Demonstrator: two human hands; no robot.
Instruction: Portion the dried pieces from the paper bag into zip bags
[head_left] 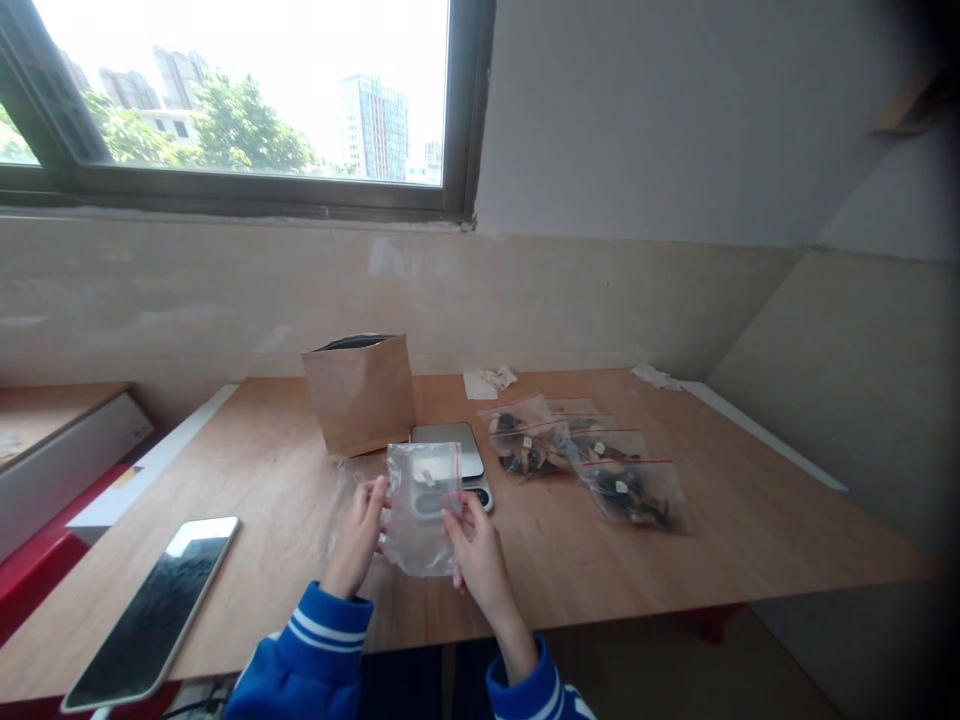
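A clear, flat zip-lock bag with a red line along its right side is held up over the near part of the table. My left hand grips its left edge, thumb in front and fingertips partly hidden behind the film. At the red-lined edge, my right hand pinches the bag between thumb and fingers. Behind the bag stands a kitchen scale, partly covered by it. More clear plastic lies on the table beside my left hand.
An open brown paper pouch stands behind the scale. Several filled zip-lock bags with dark and tan dried pieces lie to the right. A phone rests at the left on the wooden table. Crumpled tissue lies near the wall.
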